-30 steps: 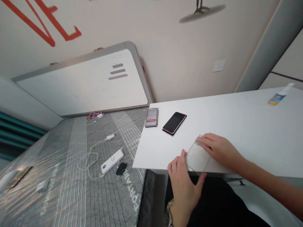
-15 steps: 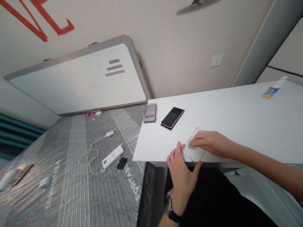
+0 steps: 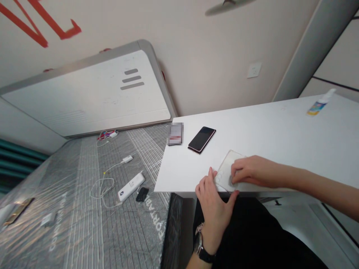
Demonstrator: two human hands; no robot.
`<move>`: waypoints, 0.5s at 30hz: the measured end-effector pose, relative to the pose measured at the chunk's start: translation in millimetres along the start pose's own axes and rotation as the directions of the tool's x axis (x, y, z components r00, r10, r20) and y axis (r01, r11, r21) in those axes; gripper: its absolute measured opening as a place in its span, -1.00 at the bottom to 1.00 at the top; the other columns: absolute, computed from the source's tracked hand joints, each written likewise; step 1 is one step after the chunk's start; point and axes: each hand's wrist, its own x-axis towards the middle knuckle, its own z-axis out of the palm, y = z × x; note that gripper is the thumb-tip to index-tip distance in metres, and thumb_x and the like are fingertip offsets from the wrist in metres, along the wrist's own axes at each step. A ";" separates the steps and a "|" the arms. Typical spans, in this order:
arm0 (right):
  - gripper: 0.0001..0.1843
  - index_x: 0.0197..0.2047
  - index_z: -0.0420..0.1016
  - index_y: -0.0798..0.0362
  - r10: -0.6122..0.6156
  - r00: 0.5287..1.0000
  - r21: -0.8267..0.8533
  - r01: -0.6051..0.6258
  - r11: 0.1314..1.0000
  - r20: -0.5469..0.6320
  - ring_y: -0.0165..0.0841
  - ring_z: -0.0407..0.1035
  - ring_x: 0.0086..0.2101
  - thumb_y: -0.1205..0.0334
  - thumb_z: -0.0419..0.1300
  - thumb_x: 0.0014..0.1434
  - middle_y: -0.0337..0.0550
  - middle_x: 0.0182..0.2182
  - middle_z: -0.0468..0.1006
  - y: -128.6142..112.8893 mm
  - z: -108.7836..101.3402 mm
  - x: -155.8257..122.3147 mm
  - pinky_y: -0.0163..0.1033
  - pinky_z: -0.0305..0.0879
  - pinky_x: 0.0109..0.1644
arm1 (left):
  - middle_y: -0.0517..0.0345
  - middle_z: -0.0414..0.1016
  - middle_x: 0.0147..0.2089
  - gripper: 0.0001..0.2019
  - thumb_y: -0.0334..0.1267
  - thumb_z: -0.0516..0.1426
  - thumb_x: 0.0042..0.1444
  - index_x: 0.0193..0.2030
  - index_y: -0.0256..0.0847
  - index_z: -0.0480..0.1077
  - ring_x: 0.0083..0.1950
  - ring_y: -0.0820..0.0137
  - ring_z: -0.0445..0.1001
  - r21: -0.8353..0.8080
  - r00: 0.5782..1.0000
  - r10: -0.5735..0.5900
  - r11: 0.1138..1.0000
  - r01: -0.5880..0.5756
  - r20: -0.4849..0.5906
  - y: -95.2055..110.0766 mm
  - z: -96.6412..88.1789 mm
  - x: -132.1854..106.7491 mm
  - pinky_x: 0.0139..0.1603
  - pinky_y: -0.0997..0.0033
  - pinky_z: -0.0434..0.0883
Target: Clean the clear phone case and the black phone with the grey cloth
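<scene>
At the near edge of the white desk (image 3: 252, 127) | I'm tracking a clear phone case (image 3: 226, 172) lying between both hands | left hand (image 3: 213, 215) is gripping its edge with curled fingers | right hand (image 3: 254, 172) is closing on its face, fingertips pressing down | black smartphone (image 3: 202, 140) is lying beyond

From where I'm watching, I see a beige wall (image 3: 213, 67) with a white square socket (image 3: 254, 70), a white rectangular tabletop (image 3: 266, 127), and a grey plastic-wrapped mattress (image 3: 70, 186) beside it.
</scene>
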 end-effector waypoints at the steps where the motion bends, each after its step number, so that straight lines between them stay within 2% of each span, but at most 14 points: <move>1: -0.66 -0.13 0.69 -0.08 0.026 1.000 -0.015 -0.026 1.000 -0.016 -0.32 0.50 -0.19 0.38 0.07 0.36 -0.13 -0.18 0.64 -0.5 -1.4 0.8 -0.27 0.27 -0.20 | -0.10 0.48 0.26 -0.03 -0.02 0.40 0.10 0.50 -0.23 0.00 0.24 0.11 0.40 0.001 1.000 -0.001 1.000 0.001 -0.008 0.2 0.1 0.1 0.26 0.02 0.30; 3: -0.66 -0.16 0.69 -0.03 0.073 0.996 -0.040 -0.075 0.996 -0.056 -0.31 0.50 -0.20 0.37 0.06 0.38 -0.09 -0.21 0.64 -2.5 -2.5 2.9 -0.26 0.25 -0.22 | -0.10 0.49 0.25 -0.03 -0.02 0.40 0.09 0.50 -0.24 0.01 0.23 0.11 0.41 0.005 1.000 -0.001 1.000 0.001 -0.017 0.5 0.3 0.2 0.25 0.02 0.30; 7: -0.75 -0.16 0.68 -0.11 -0.024 1.000 -0.028 0.024 0.999 0.009 -0.39 0.48 -0.27 0.35 0.16 0.34 -0.24 -0.25 0.63 -2.8 -1.6 7.7 -0.31 0.23 -0.25 | -0.12 0.48 0.26 -0.04 -0.01 0.40 0.10 0.49 -0.26 0.02 0.24 0.11 0.41 0.005 1.000 0.013 1.000 -0.013 -0.011 -0.2 0.1 0.4 0.26 0.04 0.30; 12: -0.68 -0.09 0.69 -0.02 0.144 0.978 -0.141 -0.165 0.976 -0.154 -0.34 0.46 -0.26 0.28 0.06 0.44 -0.11 -0.24 0.61 7.7 3.5 12.5 -0.27 0.16 -0.29 | -0.12 0.49 0.25 -0.01 0.06 0.40 0.08 0.49 -0.26 0.01 0.23 0.10 0.41 0.017 1.000 0.015 1.000 -0.014 -0.026 -1.9 2.1 0.9 0.25 0.04 0.29; 15: -0.73 -0.13 0.66 -0.01 0.112 0.979 -0.103 -0.131 0.986 -0.170 -0.38 0.43 -0.32 0.26 0.10 0.43 -0.16 -0.26 0.58 -3.3 20.2 16.1 -0.28 0.15 -0.31 | -0.10 0.49 0.24 0.03 0.07 0.43 0.03 0.49 -0.23 0.01 0.22 0.10 0.41 0.016 0.999 0.010 1.000 -0.010 -0.032 -1.6 3.7 0.6 0.24 0.03 0.28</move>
